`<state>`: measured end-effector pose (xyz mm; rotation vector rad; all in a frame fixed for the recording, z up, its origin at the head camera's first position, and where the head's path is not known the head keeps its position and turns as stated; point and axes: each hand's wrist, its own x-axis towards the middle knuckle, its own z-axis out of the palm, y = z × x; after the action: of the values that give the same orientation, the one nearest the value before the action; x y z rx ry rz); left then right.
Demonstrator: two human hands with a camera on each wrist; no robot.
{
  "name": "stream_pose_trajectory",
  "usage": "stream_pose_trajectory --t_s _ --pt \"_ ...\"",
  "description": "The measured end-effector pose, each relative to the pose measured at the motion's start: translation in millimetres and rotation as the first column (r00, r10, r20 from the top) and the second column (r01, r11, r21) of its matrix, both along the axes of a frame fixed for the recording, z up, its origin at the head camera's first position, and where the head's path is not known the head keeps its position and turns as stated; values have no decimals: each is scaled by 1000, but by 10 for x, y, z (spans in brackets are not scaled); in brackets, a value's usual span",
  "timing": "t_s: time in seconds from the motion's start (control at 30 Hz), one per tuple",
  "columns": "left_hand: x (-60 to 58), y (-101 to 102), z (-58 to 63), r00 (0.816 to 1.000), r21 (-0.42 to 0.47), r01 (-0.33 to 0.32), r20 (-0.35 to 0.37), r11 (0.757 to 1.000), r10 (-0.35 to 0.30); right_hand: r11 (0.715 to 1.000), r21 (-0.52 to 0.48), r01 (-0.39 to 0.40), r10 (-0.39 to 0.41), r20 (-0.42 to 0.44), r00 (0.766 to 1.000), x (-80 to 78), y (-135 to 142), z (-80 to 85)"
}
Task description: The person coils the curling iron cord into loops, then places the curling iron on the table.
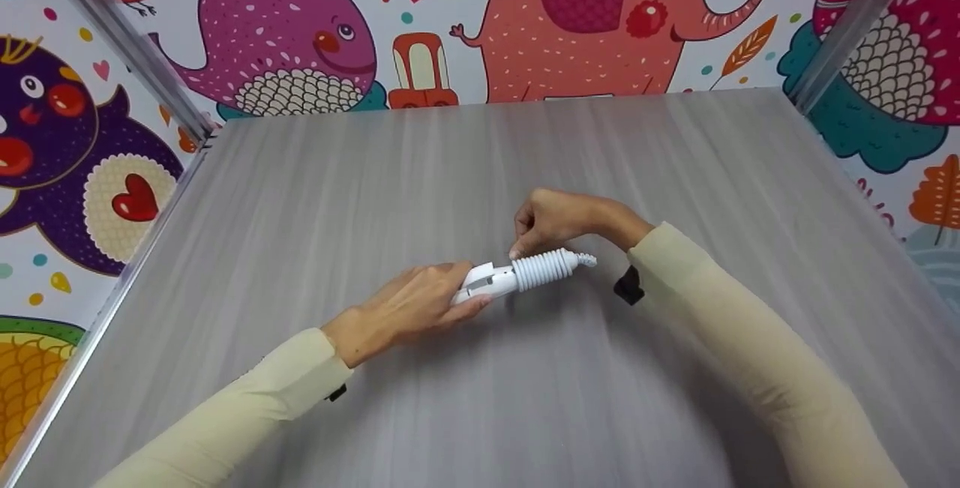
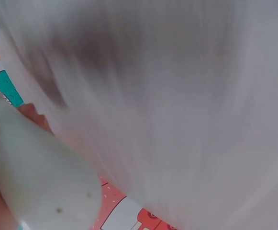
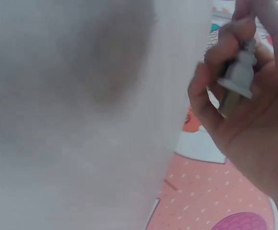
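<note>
A white hair styling iron [image 1: 484, 283] is held above the table, tilted slightly up to the right. Its white cord [image 1: 544, 269] is wound in tight coils around the right part. My left hand [image 1: 420, 294] grips the left part, fingers over the top and thumb along the near side. In the left wrist view a smooth, rounded white body [image 2: 48, 177] fills the lower left. Just above the coils, my right hand [image 1: 559, 217] is curled, thumb and fingers close to the cord. The right wrist view shows a pale plug [image 3: 239, 74] held within its curled fingers.
A grey wood-grain table [image 1: 337, 173] lies beneath both hands. Printed cartoon panels [image 1: 285, 31] stand along the back and both sides, with metal posts [image 1: 124, 42] at the corners. A dark strap piece [image 1: 628, 285] hangs by the right sleeve.
</note>
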<state>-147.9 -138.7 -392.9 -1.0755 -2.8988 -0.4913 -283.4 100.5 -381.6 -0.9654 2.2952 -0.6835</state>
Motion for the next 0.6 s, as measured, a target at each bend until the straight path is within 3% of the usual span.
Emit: stream_pose_trajectory --t_s 0.23,0.37,0.6 --pt "-23 43 -2 1000 -80 -8 -15 997 7 998 -19 54 -55 -109 992 144 -89 137" --pt "-40 65 -24 998 -115 -29 -58 993 23 995 -35 89 -94 -174 980 247 -127 207" --pt "-72 63 -72 987 -141 -117 -123 983 100 989 -16 147 -147 -204 968 421 -146 342"
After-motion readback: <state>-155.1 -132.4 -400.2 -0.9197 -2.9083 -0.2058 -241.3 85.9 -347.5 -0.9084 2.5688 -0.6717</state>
